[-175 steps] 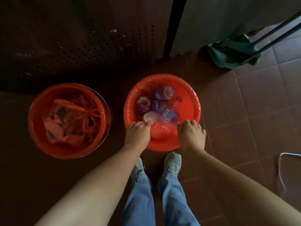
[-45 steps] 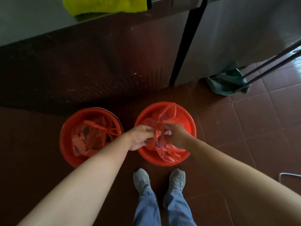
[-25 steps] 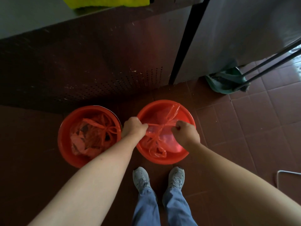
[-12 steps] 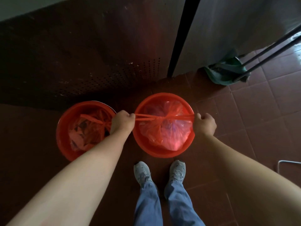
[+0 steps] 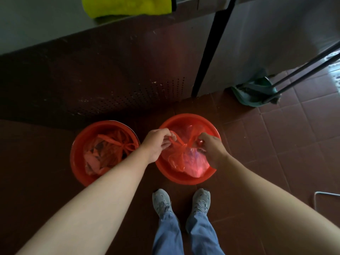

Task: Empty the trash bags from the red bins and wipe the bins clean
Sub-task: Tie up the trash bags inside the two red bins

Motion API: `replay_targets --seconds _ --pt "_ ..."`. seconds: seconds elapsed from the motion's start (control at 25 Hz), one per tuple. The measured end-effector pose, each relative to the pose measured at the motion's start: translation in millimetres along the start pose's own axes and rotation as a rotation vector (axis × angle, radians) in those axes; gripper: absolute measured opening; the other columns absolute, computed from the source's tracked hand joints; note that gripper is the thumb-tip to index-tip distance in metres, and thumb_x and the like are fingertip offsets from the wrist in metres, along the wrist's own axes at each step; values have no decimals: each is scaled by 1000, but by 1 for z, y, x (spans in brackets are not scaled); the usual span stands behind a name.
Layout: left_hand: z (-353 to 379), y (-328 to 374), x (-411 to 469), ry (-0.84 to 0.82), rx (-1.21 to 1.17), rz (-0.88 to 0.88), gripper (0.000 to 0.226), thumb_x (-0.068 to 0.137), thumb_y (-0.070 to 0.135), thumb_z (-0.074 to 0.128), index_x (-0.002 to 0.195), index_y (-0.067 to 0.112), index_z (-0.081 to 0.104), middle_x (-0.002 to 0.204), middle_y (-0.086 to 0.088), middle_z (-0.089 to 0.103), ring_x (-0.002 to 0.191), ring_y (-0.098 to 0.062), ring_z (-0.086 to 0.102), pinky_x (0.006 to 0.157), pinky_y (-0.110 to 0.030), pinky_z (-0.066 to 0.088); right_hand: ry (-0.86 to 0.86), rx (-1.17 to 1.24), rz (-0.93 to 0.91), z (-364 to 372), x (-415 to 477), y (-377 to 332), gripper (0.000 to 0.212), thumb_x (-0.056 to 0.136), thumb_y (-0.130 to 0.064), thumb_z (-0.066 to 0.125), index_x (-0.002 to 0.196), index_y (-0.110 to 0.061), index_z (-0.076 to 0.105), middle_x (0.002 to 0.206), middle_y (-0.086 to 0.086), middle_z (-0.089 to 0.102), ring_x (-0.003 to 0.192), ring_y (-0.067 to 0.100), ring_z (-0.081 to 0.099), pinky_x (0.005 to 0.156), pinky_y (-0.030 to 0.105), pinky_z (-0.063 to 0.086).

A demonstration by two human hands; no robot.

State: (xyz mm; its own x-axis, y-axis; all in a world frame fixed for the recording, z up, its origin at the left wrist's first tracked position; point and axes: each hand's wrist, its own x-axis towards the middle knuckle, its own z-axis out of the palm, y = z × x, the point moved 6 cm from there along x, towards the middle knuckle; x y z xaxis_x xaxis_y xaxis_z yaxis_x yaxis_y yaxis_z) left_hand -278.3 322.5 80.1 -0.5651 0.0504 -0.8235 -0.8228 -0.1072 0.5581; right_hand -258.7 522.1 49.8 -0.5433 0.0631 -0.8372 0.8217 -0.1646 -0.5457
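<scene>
From the head camera, looking down, two bins stood side by side on the brown tiled floor (image 5: 294,144). The right red bin (image 5: 185,179) was just in front of the person's gray shoes (image 5: 161,201). Inside it sat a red bag (image 5: 191,161), with its top pulled together into a bunch in the middle.

Both hands were over this bin. The left hand (image 5: 158,142) had its fingers curled and pinched a thin twisted strip of the bag. The right hand (image 5: 213,150) also had its fingers bent, and they held the other side of the bag's top. The bag was down in the bin, not lifted out.

The left red bin (image 5: 79,166) held a tied red bag (image 5: 103,153) with a knot on top. No hand touched it.

A yellow cloth (image 5: 127,5) lay up on the gray counter. A green dustpan (image 5: 255,92) sat on the floor by the wall, well apart from the bins.
</scene>
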Motion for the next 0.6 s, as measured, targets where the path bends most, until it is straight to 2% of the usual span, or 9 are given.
replay_targets --seconds 0.08,0.2,0.28,0.36,0.44,0.52,0.6 --pt "2 -1 -10 -56 -66 -94 22 88 9 46 79 12 66 89 -7 72 92 -20 68 97 -38 47 -24 -125 101 2 -6 6 19 86 -19 53 80 -8 68 64 9 68 57 20 62 52 25 43" --pt "3 -3 -20 -73 -56 -135 27 88 1 41 82 10 66 94 -8 70 93 -19 67 98 -38 47 -137 -456 364 5 -19 18 27 84 -19 45 89 -7 68 80 11 76 68 26 72 57 26 38" --pt "0 -6 -21 -56 24 -149 32 91 -4 39 84 12 65 91 -6 69 89 -16 67 90 -34 49 -206 -522 415 7 -23 19 27 84 -10 43 94 -5 67 84 11 77 67 24 72 58 27 37" --pt "0 -11 -21 -70 109 -158 36 93 -10 39 83 14 65 85 -5 69 83 -14 66 80 -29 48 -264 -430 347 12 -23 14 35 85 7 38 102 1 68 86 15 74 63 20 65 56 26 39" --pt "2 -16 -19 -122 139 -181 35 95 -12 45 84 15 64 82 -3 69 82 -13 66 78 -27 48 -290 -332 228 14 -20 8 42 90 17 36 112 4 68 91 18 72 66 19 64 59 27 43" --pt "6 -22 -20 -190 164 -228 24 95 -5 56 90 17 66 82 1 71 79 -10 68 78 -26 49 -274 -327 100 15 -20 3 34 96 13 43 114 1 69 88 15 72 75 20 64 65 28 46" --pt "11 -29 -22 -244 182 -261 14 93 4 68 92 18 66 80 3 72 73 -7 69 79 -26 51 -245 -387 6 18 -22 1 27 100 5 49 118 -1 68 74 7 72 66 13 60 59 24 47"
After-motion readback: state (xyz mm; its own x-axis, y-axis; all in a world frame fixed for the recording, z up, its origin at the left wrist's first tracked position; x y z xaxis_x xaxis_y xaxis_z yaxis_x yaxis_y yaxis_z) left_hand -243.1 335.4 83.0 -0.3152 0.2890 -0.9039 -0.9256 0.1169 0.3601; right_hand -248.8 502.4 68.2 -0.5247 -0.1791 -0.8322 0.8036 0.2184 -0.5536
